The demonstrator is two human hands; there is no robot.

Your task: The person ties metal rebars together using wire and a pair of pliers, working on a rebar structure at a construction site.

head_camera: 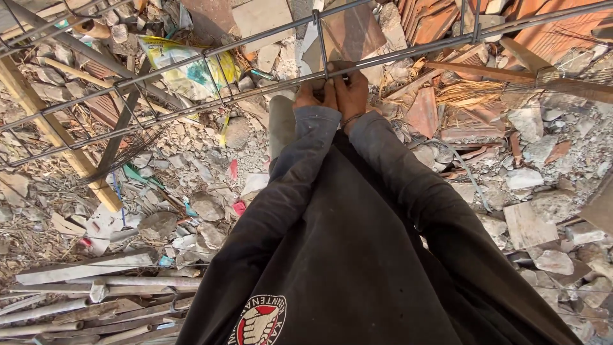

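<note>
A cage of long steel bars (191, 105) with square stirrups (319, 38) runs across the upper half of the head view, held above the rubble. My left hand (311, 94) and my right hand (348, 89) are pressed together at the lower bar, right where a stirrup crosses it. Both hands have fingers curled on the bar at that joint. What lies between the fingers is too small to make out. Dark long sleeves cover both arms.
Broken bricks, tiles and concrete rubble (523, 160) cover the ground. A wooden plank (57, 134) leans at the left under the cage. Loose steel rods (89, 281) lie at the bottom left. A yellow plastic bag (185, 64) sits beneath the bars.
</note>
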